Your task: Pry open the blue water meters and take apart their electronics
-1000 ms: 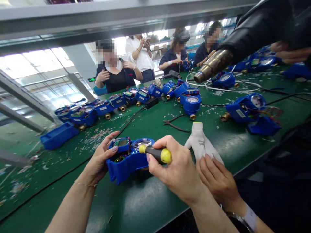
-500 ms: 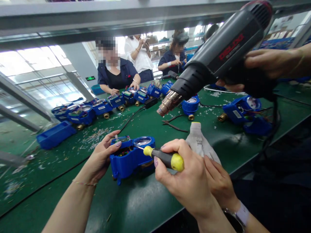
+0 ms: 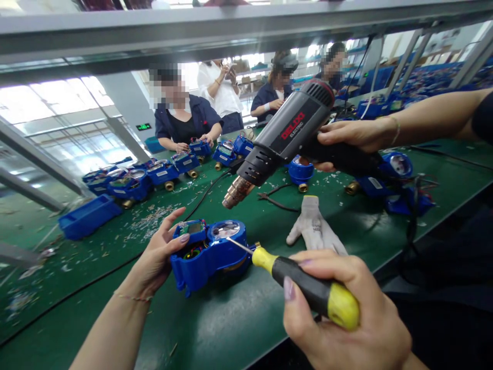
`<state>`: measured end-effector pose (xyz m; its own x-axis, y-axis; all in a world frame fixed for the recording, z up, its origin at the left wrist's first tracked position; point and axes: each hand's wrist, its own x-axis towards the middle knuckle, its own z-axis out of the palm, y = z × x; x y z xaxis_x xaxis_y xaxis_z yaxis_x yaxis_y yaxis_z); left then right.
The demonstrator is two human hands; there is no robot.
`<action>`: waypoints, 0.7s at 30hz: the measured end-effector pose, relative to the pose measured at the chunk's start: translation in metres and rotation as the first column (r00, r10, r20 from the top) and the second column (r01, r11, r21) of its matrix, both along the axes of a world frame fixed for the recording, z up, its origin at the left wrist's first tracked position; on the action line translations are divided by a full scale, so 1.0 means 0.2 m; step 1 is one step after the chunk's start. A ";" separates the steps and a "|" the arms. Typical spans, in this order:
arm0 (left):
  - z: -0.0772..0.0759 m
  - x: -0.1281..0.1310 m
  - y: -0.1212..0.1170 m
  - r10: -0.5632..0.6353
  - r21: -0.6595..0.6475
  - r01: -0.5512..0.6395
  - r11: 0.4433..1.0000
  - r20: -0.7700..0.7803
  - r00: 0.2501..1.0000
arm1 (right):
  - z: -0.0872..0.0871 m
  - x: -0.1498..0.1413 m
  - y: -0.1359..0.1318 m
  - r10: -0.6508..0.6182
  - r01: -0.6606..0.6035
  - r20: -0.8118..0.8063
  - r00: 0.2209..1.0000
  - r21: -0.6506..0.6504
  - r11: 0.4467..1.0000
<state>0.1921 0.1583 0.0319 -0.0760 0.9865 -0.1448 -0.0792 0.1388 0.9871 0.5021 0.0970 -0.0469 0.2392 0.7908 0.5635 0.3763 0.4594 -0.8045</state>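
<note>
A blue water meter [image 3: 210,254] with its cover off lies on the green bench [image 3: 215,324] in front of me. My left hand [image 3: 159,254] grips its left end, thumb on top. My right hand [image 3: 342,313] is wrapped round a black and yellow screwdriver [image 3: 304,285], whose thin tip touches the meter's round dial. A co-worker's hand [image 3: 354,139] reaches in from the right with a black heat gun [image 3: 285,139], its metal nozzle pointing down at the meter from a short way above.
A white work glove [image 3: 314,226] lies right of the meter. Rows of blue meters [image 3: 157,172] and a blue tray [image 3: 88,216] sit further back, with cables, pliers and scraps. Several people work at the far side. More meters [image 3: 396,180] lie at the right.
The co-worker's heat gun swung in from the upper right and came down toward the meter. My right hand drew back toward me with the screwdriver. The other hand beside the glove left.
</note>
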 end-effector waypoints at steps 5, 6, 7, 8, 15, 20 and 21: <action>0.00 0.00 0.00 -0.003 0.009 0.003 1.000 0.002 1.000 | 0.15 -0.19 -0.03 -0.082 0.075 0.064 0.995 0.108 0.991; -0.01 0.00 0.00 -0.008 0.012 0.008 1.000 0.001 1.000 | 0.22 -0.26 -0.04 -0.067 0.059 0.071 0.995 0.110 0.992; -0.01 0.00 0.00 -0.013 0.014 0.013 1.000 -0.001 1.000 | 0.29 -0.33 -0.04 -0.031 0.022 0.075 0.997 0.128 0.992; -0.01 0.00 0.00 -0.018 0.017 0.018 1.000 -0.003 1.000 | 0.35 -0.38 -0.04 0.005 -0.016 0.077 0.997 0.143 0.990; 0.01 0.01 -0.01 -0.021 0.012 0.021 1.000 -0.022 1.000 | 0.39 -0.49 0.04 0.079 -0.095 0.076 0.994 0.238 0.967; 0.00 -0.01 0.00 -0.032 0.013 0.032 0.999 -0.033 0.999 | 0.36 -0.53 0.03 0.075 -0.092 0.080 0.994 0.233 0.968; 0.00 -0.01 0.00 -0.031 0.012 0.031 0.999 -0.036 0.999 | 0.36 -0.53 0.03 0.090 -0.106 0.079 0.993 0.226 0.968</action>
<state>0.1893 0.1576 0.0319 -0.0503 0.9902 -0.1305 -0.0401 0.1285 0.9909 0.3956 0.1035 0.0243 0.1224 0.6564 0.7444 0.3701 0.6658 -0.6479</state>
